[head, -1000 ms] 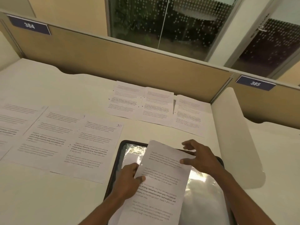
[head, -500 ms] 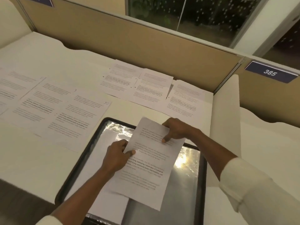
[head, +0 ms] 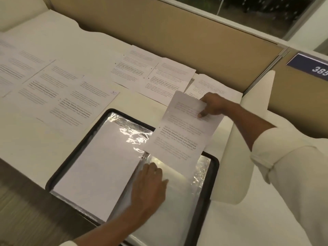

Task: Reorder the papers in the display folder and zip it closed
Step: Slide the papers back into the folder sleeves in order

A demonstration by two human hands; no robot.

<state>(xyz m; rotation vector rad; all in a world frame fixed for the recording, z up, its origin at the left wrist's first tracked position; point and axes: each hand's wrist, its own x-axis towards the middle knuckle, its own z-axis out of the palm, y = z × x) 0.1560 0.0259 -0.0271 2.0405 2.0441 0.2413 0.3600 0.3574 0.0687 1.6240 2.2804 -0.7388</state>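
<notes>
The open display folder, black-rimmed with shiny plastic sleeves, lies on the desk in front of me. A blank white sheet shows in its left sleeve. My right hand pinches a printed sheet near its top edge and holds it lifted over the folder's far right part. My left hand rests on the right-hand plastic sleeve, fingers spread and pointing away from me.
Several printed pages lie in a row on the left and three more at the back by the tan partition. A white divider bounds the desk on the right. The desk's front edge runs at lower left.
My left hand let go of the printed sheet and came down onto the right sleeve. My right hand carried the sheet up and to the right. My view tilted further down.
</notes>
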